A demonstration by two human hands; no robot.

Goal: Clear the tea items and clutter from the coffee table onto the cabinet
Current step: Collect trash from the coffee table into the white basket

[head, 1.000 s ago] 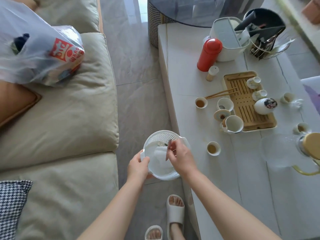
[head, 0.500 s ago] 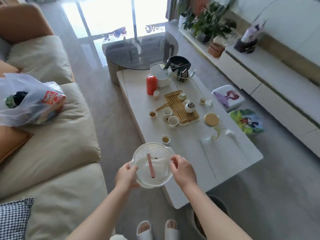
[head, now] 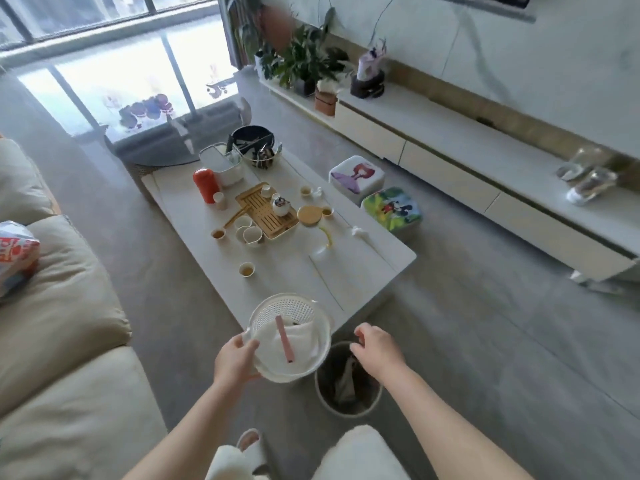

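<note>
Left hand (head: 235, 362) grips the colander (head: 290, 336) (cloth inside); right hand (head: 375, 346) hangs loose, empty.

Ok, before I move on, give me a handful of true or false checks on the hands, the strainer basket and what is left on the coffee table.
1. The left hand holds the white perforated plastic basket. True.
2. The right hand grips the basket too. False: it is off the basket, above the round waste bin.
3. A pink stick lies on a white cloth in the basket. True.
4. The red cylindrical canister stands on the long cabinet. False: it is on the white coffee table.
5. The bamboo tea tray is on the table. True.
</note>
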